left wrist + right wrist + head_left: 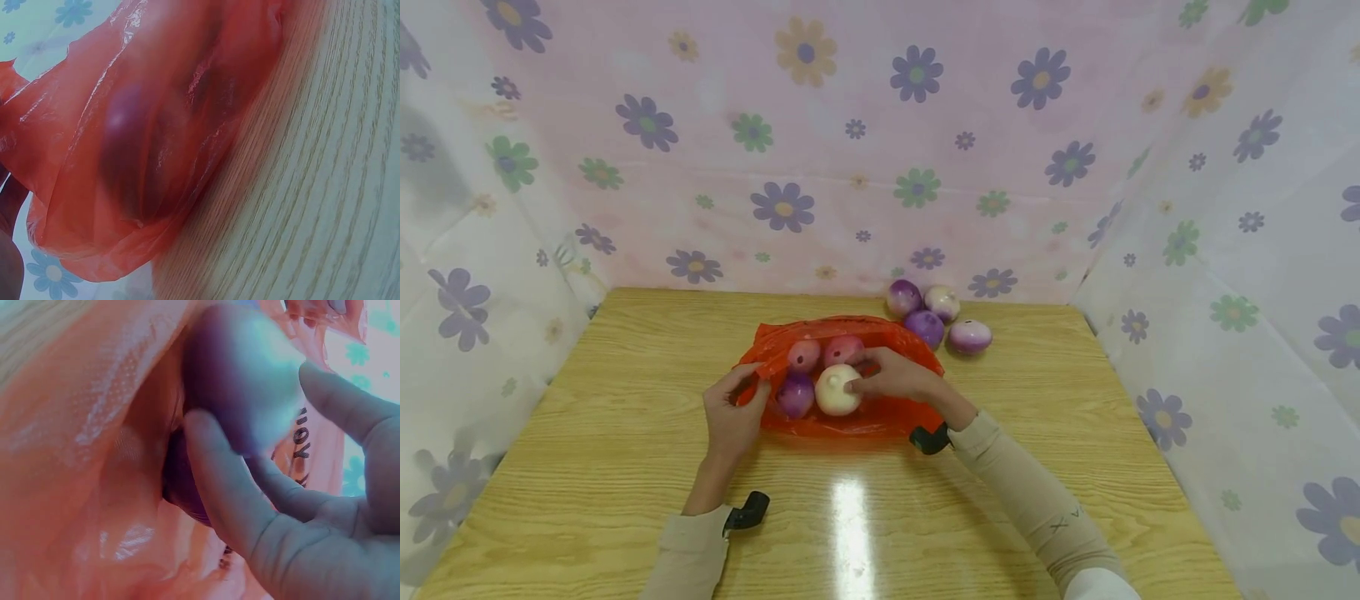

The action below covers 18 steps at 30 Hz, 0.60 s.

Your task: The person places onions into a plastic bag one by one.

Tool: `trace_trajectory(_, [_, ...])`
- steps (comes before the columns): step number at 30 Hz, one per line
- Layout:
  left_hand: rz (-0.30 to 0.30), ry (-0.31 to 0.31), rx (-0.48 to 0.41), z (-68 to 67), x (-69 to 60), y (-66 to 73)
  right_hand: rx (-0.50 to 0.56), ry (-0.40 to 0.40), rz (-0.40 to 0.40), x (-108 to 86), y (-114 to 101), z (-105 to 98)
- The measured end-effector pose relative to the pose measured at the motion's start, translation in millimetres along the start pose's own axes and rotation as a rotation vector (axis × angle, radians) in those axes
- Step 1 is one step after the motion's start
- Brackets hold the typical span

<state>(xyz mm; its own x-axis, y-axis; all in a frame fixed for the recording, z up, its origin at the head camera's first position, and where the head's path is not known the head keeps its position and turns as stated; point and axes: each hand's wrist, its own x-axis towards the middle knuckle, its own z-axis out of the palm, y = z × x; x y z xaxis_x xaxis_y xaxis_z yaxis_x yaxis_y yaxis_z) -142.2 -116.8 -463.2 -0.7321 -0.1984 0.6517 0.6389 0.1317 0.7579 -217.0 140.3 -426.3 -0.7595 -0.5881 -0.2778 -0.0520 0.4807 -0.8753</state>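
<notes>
A red plastic bag (857,427) lies on the wooden table with its mouth spread toward me. My left hand (733,421) pinches the left edge of that mouth between thumb and fingers. Inside the opening, my right hand (895,375) holds a pale onion (837,392) by its right side; the right wrist view shows fingers and thumb around this onion (244,378), which has a purple side. A purple onion (795,395) sits just left of it, and two reddish-looking onions (804,356) lie behind. Through the film, the left wrist view shows a dark round shape (134,156).
Behind the bag to the right, several more onions sit grouped on the table (1037,400), among them a purple onion (924,330) and a white-and-purple onion (970,337). Flower-patterned sheets (850,167) enclose the back and both sides.
</notes>
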Motion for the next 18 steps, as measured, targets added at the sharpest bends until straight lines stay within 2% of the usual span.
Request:
trace_trajectory(5, [-0.012,0.007,0.004,-1.3,-3.3,-14.7,-0.207,0.082,-0.067,-0.9,-6,-1])
trace_trajectory(8, [-0.025,0.008,0.02,-2.9,-6.2,-26.4,-0.271,0.104,-0.112,-3.6,-12,-3])
trace_trajectory(11, [-0.025,0.004,0.029,-4.1,-7.8,-31.7,-0.293,0.121,-0.161,-9.0,-20,-5])
trace_trajectory(18, [-0.023,-0.006,0.031,-4.8,-8.0,-32.5,-0.271,0.217,-0.242,-24.0,-39,-16])
